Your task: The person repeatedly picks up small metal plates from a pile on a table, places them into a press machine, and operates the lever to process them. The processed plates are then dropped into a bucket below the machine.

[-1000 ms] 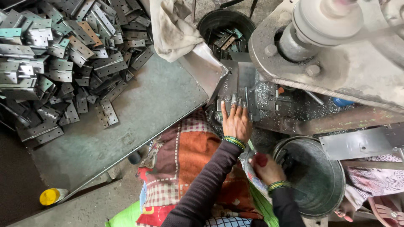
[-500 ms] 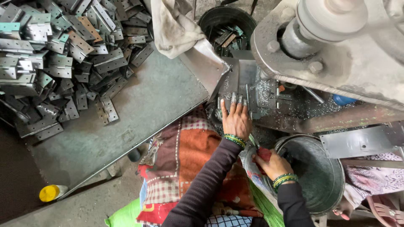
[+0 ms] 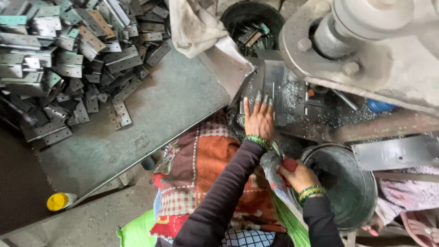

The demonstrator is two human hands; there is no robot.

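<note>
Left hand: the left hand lies flat and fully open at centre frame, fingers spread and pointing up the frame, palm down on a metal plate; it grips nothing.
Right hand: the right hand sits lower right of centre, fingers curled closed around a small red object, just at the left rim of a bucket.
Metal plate: lies on the machine bed in the upper centre, strewn with bright metal chips; its upper edge runs under the machine's big round housing.
Bucket: a grey metal one at lower right, open mouth up; its rim nearly touches the right wrist.
Table: a grey steel table fills the left half; its near edge runs diagonally from lower left up to the centre. The middle strip of its top is bare.
Pile: perforated flat metal brackets are heaped in the upper left, the nearest ones well apart from the left hand.
Cloth: a pale rag hangs over the table's upper right corner.
Black tub: a black tub at top centre holds more metal pieces.
Lap: a red and orange patterned cloth lies below the left forearm, close against the table edge.
Bottle cap: a yellow cap shows at lower left, under the table's edge.
</note>
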